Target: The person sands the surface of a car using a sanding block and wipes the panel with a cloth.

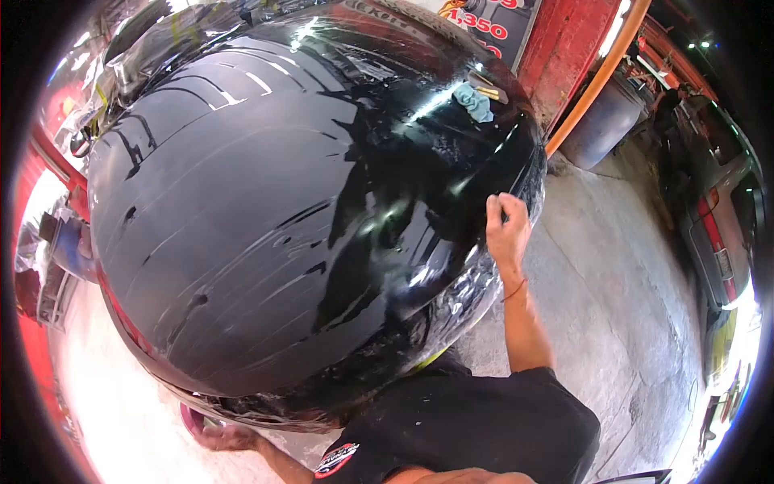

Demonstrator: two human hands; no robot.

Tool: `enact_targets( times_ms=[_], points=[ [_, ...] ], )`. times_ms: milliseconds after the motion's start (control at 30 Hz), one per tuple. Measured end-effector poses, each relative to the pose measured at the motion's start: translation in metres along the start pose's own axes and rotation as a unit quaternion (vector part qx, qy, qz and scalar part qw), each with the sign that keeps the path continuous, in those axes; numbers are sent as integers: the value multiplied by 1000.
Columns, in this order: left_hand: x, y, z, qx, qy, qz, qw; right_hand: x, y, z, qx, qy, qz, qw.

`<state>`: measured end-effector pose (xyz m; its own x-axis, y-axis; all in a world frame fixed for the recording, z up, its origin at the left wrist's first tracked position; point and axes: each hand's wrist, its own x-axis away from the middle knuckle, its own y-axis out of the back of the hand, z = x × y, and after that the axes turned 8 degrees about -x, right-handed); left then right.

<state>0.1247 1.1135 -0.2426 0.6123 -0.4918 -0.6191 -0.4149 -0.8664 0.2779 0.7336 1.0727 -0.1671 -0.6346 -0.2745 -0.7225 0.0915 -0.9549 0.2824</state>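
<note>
A large black car panel [242, 185] fills the middle of the head view. Much of its left side looks dull and streaked, while the right part is glossy and reflective. At the panel's right edge is my right hand [508, 230], its fingers curled together; whatever they may hold cannot be made out. Low on the left, beside the panel's near edge, my left hand [227, 438] is closed round a maroon, curved thing [192, 420], partly hidden and too small to name. A crumpled light-blue cloth [473, 102] lies on the glossy part, far from both hands.
Beside the cloth lies a small yellowish-and-dark item [488, 89]. Clear plastic sheeting [468, 302] hangs along the panel's right side. An orange pole [598, 81], a blue-grey drum [605, 121] and another dark vehicle [717, 210] stand to the right on concrete floor [613, 282].
</note>
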Motion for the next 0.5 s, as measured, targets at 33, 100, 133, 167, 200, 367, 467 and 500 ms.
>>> enact_targets(
  times_ms=[33, 100, 133, 167, 200, 367, 467, 500],
  points=[
    [-2, 9, 19, -103, -30, -75, 991, -20, 4, -12, -9, 13, 13, 1000],
    [-4, 21, -20, -166, 41, -168, 971, -64, 8, -25, 0, 19, 30, 999],
    [-3, 26, -60, -144, 37, -174, 973, -88, 6, -37, -3, 26, 33, 999],
    [0, 28, -90, -122, 31, -182, 975, -111, 1, -50, 1, 51, 47, 998],
    [5, 28, -114, -124, 34, -191, 973, -137, -7, -64, 1, 75, 61, 995],
    [77, -22, -248, 59, -53, -71, 994, -270, -82, -148, -16, 203, 151, 967],
    [118, -81, -355, 30, -285, 85, 954, -327, -130, -192, -13, 206, 323, 924],
    [131, -93, -406, -31, -289, 186, 939, -333, -142, -205, -36, 183, 407, 894]
  ],
)
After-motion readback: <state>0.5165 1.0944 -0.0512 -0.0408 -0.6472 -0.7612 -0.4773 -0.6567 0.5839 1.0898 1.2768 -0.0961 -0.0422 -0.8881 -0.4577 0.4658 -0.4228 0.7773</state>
